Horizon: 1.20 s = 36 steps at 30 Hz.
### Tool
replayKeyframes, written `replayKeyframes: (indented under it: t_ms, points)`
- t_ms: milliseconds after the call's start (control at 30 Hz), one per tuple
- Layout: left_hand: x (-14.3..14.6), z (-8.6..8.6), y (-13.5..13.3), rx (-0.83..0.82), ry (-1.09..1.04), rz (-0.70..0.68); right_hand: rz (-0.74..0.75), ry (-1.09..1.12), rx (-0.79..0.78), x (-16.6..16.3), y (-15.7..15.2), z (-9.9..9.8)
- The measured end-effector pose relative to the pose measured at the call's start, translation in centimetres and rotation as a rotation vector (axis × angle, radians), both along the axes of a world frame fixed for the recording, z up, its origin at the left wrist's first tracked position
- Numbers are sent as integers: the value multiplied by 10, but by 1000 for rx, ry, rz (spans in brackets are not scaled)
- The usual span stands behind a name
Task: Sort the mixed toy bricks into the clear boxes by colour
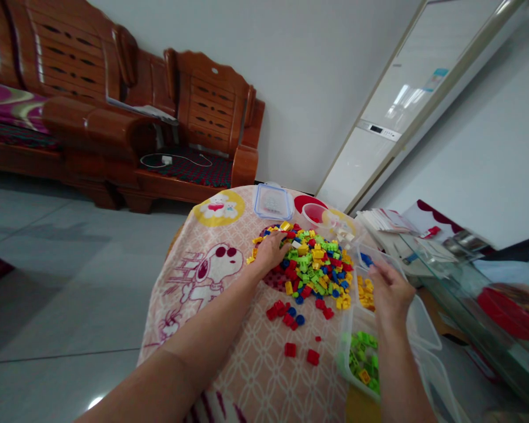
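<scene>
A heap of toy building bricks point(312, 264) in red, yellow, green, blue and white lies on a round table. At its left side my left hand point(271, 252) rests on the bricks, thumb and fingers apart. My right hand point(392, 288) hovers over clear plastic boxes, its fingers bent together. Blue bricks point(365, 258) show right at its fingertips; whether one is pinched I cannot tell. Below lie yellow bricks point(365, 292) in one box and green bricks point(362, 352), plus some yellow, in a nearer box point(346, 370).
Loose red bricks point(290, 350) and several blue round pieces lie on the patterned tablecloth point(255, 364). Behind the heap are a blue-edged lid point(273, 202) and a white bowl point(317, 214). A glass-topped stand point(449, 288) is to the right, a wooden sofa point(207, 117) beyond.
</scene>
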<state>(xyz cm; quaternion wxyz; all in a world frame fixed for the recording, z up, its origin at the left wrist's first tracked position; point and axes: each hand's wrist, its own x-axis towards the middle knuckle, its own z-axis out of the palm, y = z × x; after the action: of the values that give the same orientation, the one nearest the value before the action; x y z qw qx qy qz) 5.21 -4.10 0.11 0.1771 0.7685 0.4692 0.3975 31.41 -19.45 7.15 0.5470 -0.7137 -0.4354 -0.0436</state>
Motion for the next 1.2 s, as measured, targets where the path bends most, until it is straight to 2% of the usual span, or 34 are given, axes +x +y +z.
replayKeyframes:
  t_ms: [167,233,300,433,633,1200]
  points:
    - [-1,1,-1,-23,19,1,356,-121,-147,-98,-25,-28]
    - [-1,2,-1,-25,22,8,398,-227,-180,-122,-28,-45]
    - [-1,2,-2,-23,24,8,350,-354,-228,-132,-31,-61]
    - [-1,3,-3,-29,30,6,310,-508,-335,-131,-36,-80]
    - [-1,3,-3,-29,33,17,331,-566,-428,-129,-34,-86]
    - [-1,-3,0,-18,29,11,361,-473,-363,-126,-35,-88]
